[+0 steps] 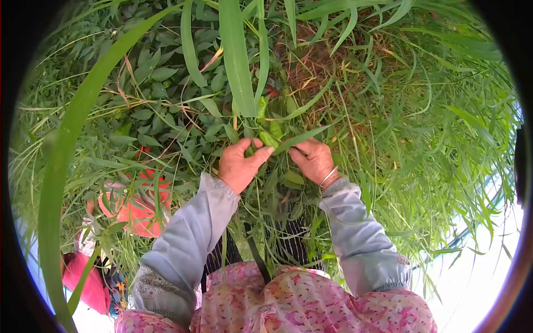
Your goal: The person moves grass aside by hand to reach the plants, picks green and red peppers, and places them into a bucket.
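My left hand (241, 165) is closed, with thumb and fingers pinching a green chili pepper (268, 139) among the leaves. A second green pepper (276, 130) hangs just beside it, and another green pepper (261, 105) shows a little higher on the plant. To the right, my right hand (315, 161), with a silver bangle at the wrist, has its fingers curled together beside a long green leaf (302, 138). What those fingers grip, if anything, is hidden.
Dense pepper foliage (150, 72) fills the left side, with red spots among it. Tall grass blades (236, 55) hang close to the camera. Dry brown grass (319, 72) lies ahead. A red bag-like item (141, 213) is at lower left, and pale sheeting (472, 266) at lower right.
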A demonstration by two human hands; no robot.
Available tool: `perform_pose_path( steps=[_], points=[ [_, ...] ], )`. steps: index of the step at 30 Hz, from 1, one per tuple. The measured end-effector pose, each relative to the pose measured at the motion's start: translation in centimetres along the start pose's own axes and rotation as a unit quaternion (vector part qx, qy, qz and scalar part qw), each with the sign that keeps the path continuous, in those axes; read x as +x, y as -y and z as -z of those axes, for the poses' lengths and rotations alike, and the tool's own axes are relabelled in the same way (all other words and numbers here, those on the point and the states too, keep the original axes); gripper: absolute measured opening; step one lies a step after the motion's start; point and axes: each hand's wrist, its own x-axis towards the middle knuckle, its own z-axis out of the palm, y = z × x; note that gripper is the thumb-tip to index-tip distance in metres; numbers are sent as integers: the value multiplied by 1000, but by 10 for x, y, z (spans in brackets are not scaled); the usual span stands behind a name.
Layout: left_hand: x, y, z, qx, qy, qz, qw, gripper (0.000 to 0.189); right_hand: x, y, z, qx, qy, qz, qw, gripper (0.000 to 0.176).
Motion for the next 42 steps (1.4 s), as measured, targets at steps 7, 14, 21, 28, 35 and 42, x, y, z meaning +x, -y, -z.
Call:
perform_pose_path(
  steps=[7,14,21,28,35,42],
  points=[
    [20,22,-15,-143,2,112,983,40,-1,8,-10,-3,43,26,999,15],
    [13,42,8,-290,111,115,944,32,6,9,-13,124,112,48,985,21],
    [-10,43,4,-302,26,34,952,22,9,17,-19,79,115,47,989,22],
    [-69,20,35,-294,56,-124,946,21,7,19,-26,12,123,47,991,21],
    [-158,53,169,-138,-169,-136,966,25,3,14,-25,40,110,46,992,23],
    [-166,173,309,531,-296,-134,782,36,-3,12,-23,22,109,70,991,25]
  ],
)
